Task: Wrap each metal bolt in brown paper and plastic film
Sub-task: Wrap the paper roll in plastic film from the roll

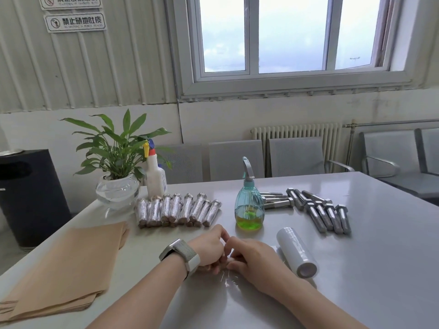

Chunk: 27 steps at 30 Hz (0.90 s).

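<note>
Head view: both hands meet at near centre of the worktop [356, 269]. Left hand [210, 248] and right hand [251, 257] have fingers curled together around something small; can't tell what, hidden between them. Clear film [229, 282] lies crinkled just near of the hands. Film roll [297, 252] just right of right hand. Bare bolts [327, 213] far right, wrapped bolts [178, 210] in a row far left-centre. Brown paper stack [69, 267] near left. Green-liquid spray bottle [249, 205] between the bolt groups. White spray bottle [155, 174] and potted plant [117, 162] far left.
</note>
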Available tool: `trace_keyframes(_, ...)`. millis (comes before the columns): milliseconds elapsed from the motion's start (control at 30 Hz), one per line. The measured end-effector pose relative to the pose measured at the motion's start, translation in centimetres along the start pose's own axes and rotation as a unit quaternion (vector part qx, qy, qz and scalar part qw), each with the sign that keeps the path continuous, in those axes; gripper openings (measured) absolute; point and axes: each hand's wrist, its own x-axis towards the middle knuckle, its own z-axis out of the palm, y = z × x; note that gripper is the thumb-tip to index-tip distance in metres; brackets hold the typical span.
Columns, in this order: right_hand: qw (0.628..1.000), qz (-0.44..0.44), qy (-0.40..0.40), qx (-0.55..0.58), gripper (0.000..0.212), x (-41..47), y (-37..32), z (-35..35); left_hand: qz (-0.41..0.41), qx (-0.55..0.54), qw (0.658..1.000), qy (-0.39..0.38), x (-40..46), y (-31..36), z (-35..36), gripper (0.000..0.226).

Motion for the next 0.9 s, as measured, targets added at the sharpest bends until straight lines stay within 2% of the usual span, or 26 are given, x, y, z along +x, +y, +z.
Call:
trace_keyframes(100,1.000,0.012,-0.010,0.001,0.006,0.0,0.2,-0.1,0.001,-0.007,1.000,0.005,0.1,0.0,0.0,0.033)
trace_keyframes(267,1.000,0.006,0.008,0.021,0.017,0.1,0.5,0.1,-0.023,-0.100,0.995,0.019,0.1,-0.1,-0.2,0.032)
trace_keyframes(333,1.000,0.005,0.005,0.019,0.014,0.1,0.7,0.1,-0.031,-0.142,0.989,0.017,0.0,-0.1,-0.3,0.029)
trace_keyframes(467,1.000,0.010,-0.006,0.025,0.008,0.0,0.8,-0.2,-0.032,-0.157,0.987,0.020,-0.1,0.2,-0.3,0.025)
trace_keyframes(567,0.997,0.048,0.016,0.052,0.026,0.0,0.5,-0.3,-0.034,-0.162,0.986,0.021,-0.3,0.4,-0.3,0.023)
trace_keyframes(633,0.995,0.084,0.033,0.037,0.043,0.2,0.0,0.1,-0.038,-0.162,0.986,0.021,-0.4,0.5,-0.3,0.022)
trace_keyframes(667,0.995,0.095,0.041,0.016,0.045,0.3,-0.2,0.4,-0.039,-0.164,0.985,0.021,-0.5,0.6,-0.3,0.021)
trace_keyframes(767,0.993,0.106,0.052,-0.023,0.032,0.4,-0.6,1.1,-0.041,-0.173,0.984,0.019,-0.5,0.6,-0.4,0.018)
trace_keyframes(900,0.992,0.119,0.031,0.010,0.028,0.5,-0.4,1.0,-0.050,-0.179,0.982,0.020,-0.2,0.5,-0.3,0.016)
